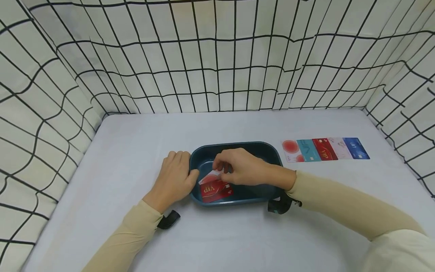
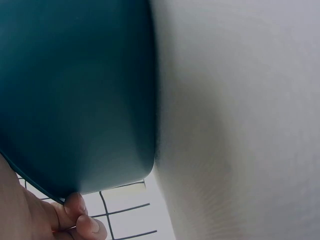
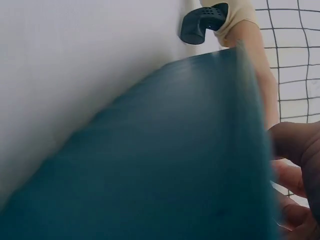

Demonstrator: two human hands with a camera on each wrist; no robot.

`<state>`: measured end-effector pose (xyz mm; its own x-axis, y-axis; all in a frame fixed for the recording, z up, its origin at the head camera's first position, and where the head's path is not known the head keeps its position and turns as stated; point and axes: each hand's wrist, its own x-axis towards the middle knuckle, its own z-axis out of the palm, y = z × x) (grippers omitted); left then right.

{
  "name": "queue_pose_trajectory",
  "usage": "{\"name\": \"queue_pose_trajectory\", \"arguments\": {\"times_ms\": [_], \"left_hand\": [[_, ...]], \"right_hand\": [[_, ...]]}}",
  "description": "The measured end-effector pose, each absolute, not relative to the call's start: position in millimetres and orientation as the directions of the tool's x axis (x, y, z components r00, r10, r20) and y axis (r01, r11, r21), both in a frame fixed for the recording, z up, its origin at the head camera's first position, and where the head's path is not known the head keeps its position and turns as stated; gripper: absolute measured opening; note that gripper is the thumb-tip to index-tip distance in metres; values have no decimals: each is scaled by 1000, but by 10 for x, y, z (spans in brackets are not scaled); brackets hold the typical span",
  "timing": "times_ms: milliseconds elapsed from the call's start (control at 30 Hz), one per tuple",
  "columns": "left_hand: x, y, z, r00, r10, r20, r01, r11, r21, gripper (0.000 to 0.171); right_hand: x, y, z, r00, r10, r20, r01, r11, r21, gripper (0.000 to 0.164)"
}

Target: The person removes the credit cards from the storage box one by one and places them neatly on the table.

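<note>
A dark teal plastic basin (image 1: 238,200) stands on the white table. My left hand (image 1: 176,177) holds its left rim, the thumb over the edge; in the left wrist view, fingertips (image 2: 82,215) show beside the basin's outer wall (image 2: 85,100). My right hand (image 1: 242,166) reaches into the basin with bent fingers, right over the cards. Below it lie a red VIP card (image 1: 214,192) and a white card with a red circle (image 1: 209,177), partly overlapped by the red one. I cannot tell whether the thumb and fingers pinch the white card.
Right of the basin, several cards (image 1: 324,149) lie side by side in a row: white with red circles, teal, red, pale pink and blue. A black wire grid (image 1: 217,68) surrounds the table on the back and both sides. Black wrist cameras (image 1: 279,206) hang under the sleeves.
</note>
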<state>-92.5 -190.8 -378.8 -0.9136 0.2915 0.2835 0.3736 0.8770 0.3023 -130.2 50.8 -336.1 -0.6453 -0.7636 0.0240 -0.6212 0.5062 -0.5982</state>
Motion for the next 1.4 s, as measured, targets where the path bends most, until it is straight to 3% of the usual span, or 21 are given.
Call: {"name": "queue_pose_trajectory", "arguments": {"times_ms": [567, 867, 1400], "left_hand": [[-905, -1890, -3771, -916, 293, 276, 371, 878, 301, 18], [-905, -1890, -3772, -909, 296, 295, 382, 874, 301, 17], [-921, -1893, -3790, -906, 299, 301, 388, 870, 305, 17]], "right_hand": [[-1259, 393, -3500, -604, -789, -113, -597, 542, -591, 42], [-1238, 338, -3575, -530, -832, -163, -680, 531, -505, 53], [-1248, 279, -3630, -546, -814, -198, -644, 559, -522, 56]]}}
